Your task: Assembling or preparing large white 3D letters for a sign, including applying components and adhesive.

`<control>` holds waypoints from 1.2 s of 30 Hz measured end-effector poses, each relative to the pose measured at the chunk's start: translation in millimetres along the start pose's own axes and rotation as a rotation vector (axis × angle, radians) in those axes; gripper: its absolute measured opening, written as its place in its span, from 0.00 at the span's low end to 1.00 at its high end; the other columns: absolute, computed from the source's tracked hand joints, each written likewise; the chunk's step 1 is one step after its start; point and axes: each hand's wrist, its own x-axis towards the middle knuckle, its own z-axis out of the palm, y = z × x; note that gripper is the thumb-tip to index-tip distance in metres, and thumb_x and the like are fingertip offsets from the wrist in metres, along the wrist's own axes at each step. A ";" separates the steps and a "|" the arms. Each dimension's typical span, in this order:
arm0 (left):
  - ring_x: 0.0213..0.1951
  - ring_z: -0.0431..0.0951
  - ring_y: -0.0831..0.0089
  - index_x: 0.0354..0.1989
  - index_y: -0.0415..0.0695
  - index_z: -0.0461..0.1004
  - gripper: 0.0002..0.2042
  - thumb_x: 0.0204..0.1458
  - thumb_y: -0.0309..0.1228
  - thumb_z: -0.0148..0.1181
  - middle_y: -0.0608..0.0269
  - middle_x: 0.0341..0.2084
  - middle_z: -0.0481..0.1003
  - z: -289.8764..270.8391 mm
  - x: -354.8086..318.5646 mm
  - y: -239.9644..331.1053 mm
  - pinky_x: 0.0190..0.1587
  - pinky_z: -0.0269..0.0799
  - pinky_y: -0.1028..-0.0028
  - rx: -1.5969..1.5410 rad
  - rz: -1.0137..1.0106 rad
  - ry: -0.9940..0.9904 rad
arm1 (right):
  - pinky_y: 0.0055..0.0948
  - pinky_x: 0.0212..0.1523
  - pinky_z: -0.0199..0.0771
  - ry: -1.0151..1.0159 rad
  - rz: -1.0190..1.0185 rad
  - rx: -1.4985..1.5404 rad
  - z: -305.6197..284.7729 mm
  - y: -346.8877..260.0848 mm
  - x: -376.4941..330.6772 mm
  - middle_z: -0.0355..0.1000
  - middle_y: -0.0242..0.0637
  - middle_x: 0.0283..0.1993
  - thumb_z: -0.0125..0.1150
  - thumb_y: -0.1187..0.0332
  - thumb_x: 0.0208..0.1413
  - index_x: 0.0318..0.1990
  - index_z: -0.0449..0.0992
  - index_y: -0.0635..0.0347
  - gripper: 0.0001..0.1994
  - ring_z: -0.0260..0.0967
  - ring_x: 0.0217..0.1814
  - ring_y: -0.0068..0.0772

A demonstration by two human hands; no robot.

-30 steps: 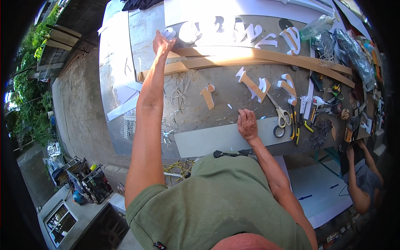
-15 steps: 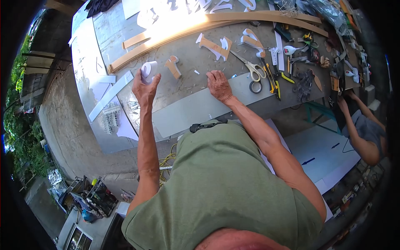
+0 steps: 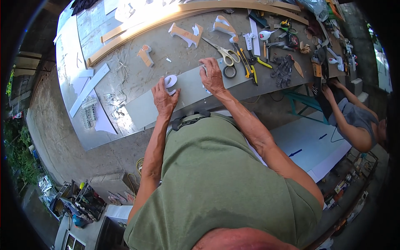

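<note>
Left hand (image 3: 165, 100): thumb and fingers closed about a white curved piece (image 3: 171, 79), located at that hand's 12 o'clock, over the grey strip (image 3: 141, 106) on the desk (image 3: 179, 54). Right hand (image 3: 213, 78): fingers bent, grip cannot be determined. Scissors (image 3: 224, 51) at its 1 o'clock; black tape roll (image 3: 225, 75) between 2 and 3.

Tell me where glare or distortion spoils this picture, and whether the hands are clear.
Head view: glare bleaches part of the long, flat tan strips near the top; head view: black fisheye vignetting swallows the corners; head view: the bare left hand, at a curved white piece, and bare right hand look reasonably sharp.
</note>
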 end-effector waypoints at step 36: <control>0.50 0.75 0.67 0.66 0.43 0.67 0.32 0.51 0.26 0.69 0.57 0.52 0.75 -15.4 -46.6 -57.1 0.42 0.77 0.71 -0.298 -0.179 0.091 | 0.29 0.31 0.75 0.379 0.122 0.120 -90.9 -47.6 106.8 0.74 0.35 0.33 0.72 0.62 0.53 0.40 0.80 0.65 0.15 0.73 0.28 0.25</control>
